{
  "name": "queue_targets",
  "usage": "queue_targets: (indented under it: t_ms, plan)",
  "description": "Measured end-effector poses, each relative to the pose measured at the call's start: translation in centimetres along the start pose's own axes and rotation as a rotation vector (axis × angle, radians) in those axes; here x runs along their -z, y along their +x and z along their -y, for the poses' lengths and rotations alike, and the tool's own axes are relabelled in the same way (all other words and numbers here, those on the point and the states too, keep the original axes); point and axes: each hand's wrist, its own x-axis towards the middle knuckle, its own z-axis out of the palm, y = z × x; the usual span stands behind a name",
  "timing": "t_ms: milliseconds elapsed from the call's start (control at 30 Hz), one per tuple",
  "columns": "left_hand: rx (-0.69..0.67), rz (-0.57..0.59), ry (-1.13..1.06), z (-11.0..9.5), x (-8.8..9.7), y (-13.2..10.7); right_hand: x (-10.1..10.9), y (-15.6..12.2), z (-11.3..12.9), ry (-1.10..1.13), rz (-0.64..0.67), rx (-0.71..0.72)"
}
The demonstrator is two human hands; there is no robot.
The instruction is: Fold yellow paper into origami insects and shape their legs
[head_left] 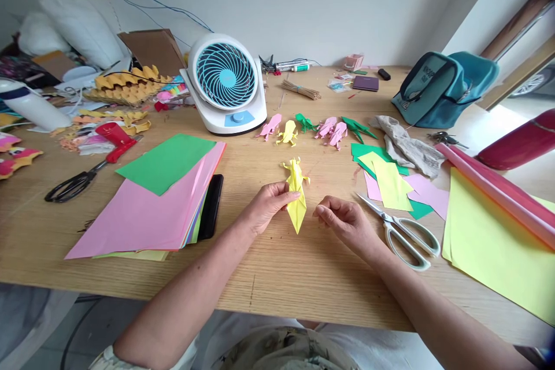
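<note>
My left hand [272, 203] pinches a folded yellow paper figure [297, 209] between thumb and fingers, above the tabletop. Small folded limbs stick out at its far end, and the near end narrows to a long point. Just to the right of it, my right hand [344, 221] is apart from the paper, its fingers curled in and closed, with nothing visible in them. Beyond my hands stand several finished paper figures: a yellow one [287, 133], a pink one [271, 126] and a green one [306, 122] among them. White-handled scissors [405, 237] lie beside my right forearm.
A paper stack [143, 214] and black phone [211, 206] lie left. Cut paper pieces [392, 185], a grey cloth [405, 144] and yellow sheets [494, 243] are right. A fan [228, 78], red glue gun [115, 141] and teal bag [446, 89] stand farther off.
</note>
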Motion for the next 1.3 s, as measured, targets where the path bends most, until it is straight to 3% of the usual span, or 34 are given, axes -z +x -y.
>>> queue_targets:
  t_ms: [200, 533, 867, 1300]
  plan:
    - [0.026, 0.046, 0.013, 0.0, -0.3, -0.2, -0.1, -0.1, -0.1, -0.026, -0.023, 0.01]
    - [-0.074, 0.1, 0.301, 1.2, -0.4, 0.2, 0.6, 0.3, -0.3, 0.024, -0.234, 0.086]
    - [-0.115, 0.154, 0.477, 2.0, -1.4, -0.2, 0.0, 0.8, -0.4, 0.306, -0.085, 0.028]
    - [-0.286, 0.139, 0.648, 1.5, -1.5, -0.8, 0.8, 0.7, -0.8, 0.205, 0.014, 0.069]
